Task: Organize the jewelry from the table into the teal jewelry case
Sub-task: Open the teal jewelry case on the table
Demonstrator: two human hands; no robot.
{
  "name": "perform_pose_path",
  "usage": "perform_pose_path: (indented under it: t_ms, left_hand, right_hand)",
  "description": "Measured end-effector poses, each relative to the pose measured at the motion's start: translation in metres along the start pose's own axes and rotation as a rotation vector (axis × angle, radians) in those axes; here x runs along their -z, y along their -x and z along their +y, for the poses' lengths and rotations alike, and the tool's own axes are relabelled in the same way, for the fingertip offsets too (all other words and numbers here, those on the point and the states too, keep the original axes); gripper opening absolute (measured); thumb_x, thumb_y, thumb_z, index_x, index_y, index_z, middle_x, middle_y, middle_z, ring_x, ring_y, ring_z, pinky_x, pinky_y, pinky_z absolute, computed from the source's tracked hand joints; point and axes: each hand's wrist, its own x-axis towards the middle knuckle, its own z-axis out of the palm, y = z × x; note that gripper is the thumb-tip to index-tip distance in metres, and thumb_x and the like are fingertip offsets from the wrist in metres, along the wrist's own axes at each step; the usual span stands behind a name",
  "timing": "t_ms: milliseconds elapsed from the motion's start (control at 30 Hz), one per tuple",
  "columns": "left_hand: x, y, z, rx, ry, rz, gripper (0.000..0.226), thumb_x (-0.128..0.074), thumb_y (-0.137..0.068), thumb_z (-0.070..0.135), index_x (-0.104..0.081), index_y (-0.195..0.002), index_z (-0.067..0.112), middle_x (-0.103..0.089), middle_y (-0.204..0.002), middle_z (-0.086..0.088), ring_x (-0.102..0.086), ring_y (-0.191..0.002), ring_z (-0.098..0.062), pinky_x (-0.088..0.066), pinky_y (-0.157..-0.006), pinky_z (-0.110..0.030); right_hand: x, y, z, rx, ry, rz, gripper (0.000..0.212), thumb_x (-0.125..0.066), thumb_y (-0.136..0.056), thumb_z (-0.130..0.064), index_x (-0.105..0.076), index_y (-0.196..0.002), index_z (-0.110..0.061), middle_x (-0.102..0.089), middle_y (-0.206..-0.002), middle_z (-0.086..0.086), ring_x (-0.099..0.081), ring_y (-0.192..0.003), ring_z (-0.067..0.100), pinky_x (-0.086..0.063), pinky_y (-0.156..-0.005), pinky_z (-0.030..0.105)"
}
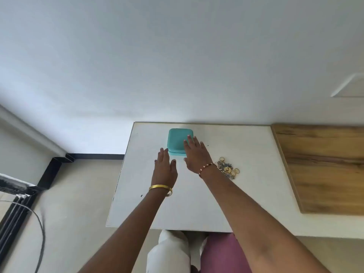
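Nearest the camera, two bare forearms reach forward over a white table (177,209), its near edge partly hidden by the person's lap. The left hand (165,168) lies nearer, fingers straight and together, palm down, holding nothing; whether it touches the table cannot be told. A gold bangle (160,188) circles its wrist. The right hand (195,154) stretches farther ahead, fingers straight and slightly spread, gripping nothing, a beaded bracelet (204,168) at the wrist. Just right of that wrist sits a small heap of jewelry (228,168): gold rings and tangled bluish pieces, too small to sort out, its left edge hidden behind the wrist. Beyond the left fingertips and partly under the right fingers stands the teal jewelry case (177,139), closed, its right front corner covered by the right hand; contact is unclear. Far right, a wooden board (323,166) runs out of view.
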Motion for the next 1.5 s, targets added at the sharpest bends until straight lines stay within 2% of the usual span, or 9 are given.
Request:
perform_pose_path:
  t_ms: [133,333,567,767,967,1067,1167,1300,1500]
  left_hand:
    - [0.0,-0.019,-0.001,0.072,0.063,-0.001,0.051,-0.034,-0.097,0.014,-0.015,-0.145,0.007,-0.013,-0.155,-0.008,-0.013,-0.144,-0.02,-0.011,-0.117,-0.032]
    - [-0.002,-0.03,0.0,0.14,0.158,-0.028,0.047,-0.037,-0.096,0.012,-0.025,-0.142,0.005,-0.032,-0.149,-0.011,-0.032,-0.137,-0.025,-0.024,-0.109,-0.028]
    - [-0.013,0.003,-0.006,0.156,0.143,-0.071,0.045,-0.041,-0.095,0.013,-0.033,-0.139,0.007,-0.046,-0.139,-0.014,-0.044,-0.126,-0.03,-0.035,-0.103,-0.031]
    - [-0.033,0.07,-0.016,0.048,0.055,-0.084,0.049,-0.047,-0.091,0.009,-0.034,-0.138,0.004,-0.036,-0.146,-0.011,-0.034,-0.136,-0.023,-0.023,-0.11,-0.024]
    - [-0.041,0.088,-0.024,0.03,-0.049,-0.158,0.055,-0.046,-0.092,0.013,-0.024,-0.142,0.006,-0.024,-0.152,-0.009,-0.023,-0.141,-0.02,-0.017,-0.114,-0.024]
    - [-0.039,0.079,-0.02,-0.021,-0.159,-0.211,0.058,-0.044,-0.093,0.014,-0.018,-0.144,0.005,-0.016,-0.154,-0.009,-0.017,-0.142,-0.022,-0.015,-0.115,-0.025]
    - [-0.033,0.057,-0.014,-0.046,-0.248,-0.232,0.062,-0.045,-0.093,0.014,-0.013,-0.144,0.003,-0.007,-0.156,-0.01,-0.01,-0.144,-0.022,-0.012,-0.115,-0.025]
    - [-0.029,0.038,-0.016,-0.035,-0.287,-0.249,0.066,-0.048,-0.092,0.014,-0.01,-0.145,0.003,-0.002,-0.156,-0.008,-0.003,-0.145,-0.019,-0.007,-0.114,-0.022]
    - [-0.032,0.035,-0.012,-0.096,-0.295,-0.266,0.067,-0.048,-0.093,0.017,-0.008,-0.146,0.006,0.002,-0.157,-0.006,0.002,-0.145,-0.017,-0.01,-0.113,-0.024]
  right_hand:
    - [-0.009,-0.009,0.0,-0.01,-0.019,-0.093,0.064,-0.041,-0.095,-0.018,-0.004,-0.146,-0.007,0.0,-0.157,0.01,-0.004,-0.145,0.027,-0.013,-0.117,0.043]
    - [-0.02,0.005,0.005,0.019,-0.021,-0.064,0.064,-0.042,-0.093,-0.011,-0.006,-0.147,-0.007,-0.003,-0.157,0.01,-0.008,-0.144,0.027,-0.015,-0.116,0.044]
    - [-0.035,0.082,-0.004,0.068,-0.093,-0.053,0.065,-0.042,-0.091,-0.007,-0.008,-0.147,-0.008,-0.004,-0.157,0.009,-0.009,-0.144,0.026,-0.015,-0.117,0.041]
    - [-0.05,0.144,-0.01,0.064,-0.142,-0.118,0.066,-0.04,-0.091,-0.006,-0.006,-0.147,-0.012,0.001,-0.157,0.005,-0.003,-0.145,0.023,-0.01,-0.117,0.037]
    - [-0.05,0.154,-0.01,0.052,-0.247,-0.121,0.062,-0.04,-0.091,-0.005,-0.014,-0.147,-0.013,-0.005,-0.157,0.003,-0.007,-0.145,0.02,-0.011,-0.118,0.032]
    - [-0.041,0.151,-0.009,-0.05,-0.468,-0.124,0.047,-0.04,-0.093,-0.008,-0.036,-0.14,-0.011,-0.026,-0.153,0.003,-0.025,-0.14,0.019,-0.022,-0.114,0.027]
    - [-0.021,0.121,-0.003,-0.157,-0.614,-0.077,0.036,-0.043,-0.093,-0.01,-0.052,-0.128,-0.006,-0.053,-0.133,0.011,-0.05,-0.121,0.024,-0.039,-0.104,0.029]
    - [-0.008,0.077,0.001,-0.186,-0.593,-0.067,0.04,-0.046,-0.092,-0.008,-0.047,-0.132,-0.003,-0.051,-0.133,0.015,-0.047,-0.123,0.027,-0.036,-0.105,0.032]
    - [-0.003,0.056,0.007,-0.197,-0.61,-0.205,0.05,-0.039,-0.088,0.003,-0.04,-0.137,-0.005,-0.044,-0.141,0.015,-0.04,-0.13,0.029,-0.031,-0.106,0.03]
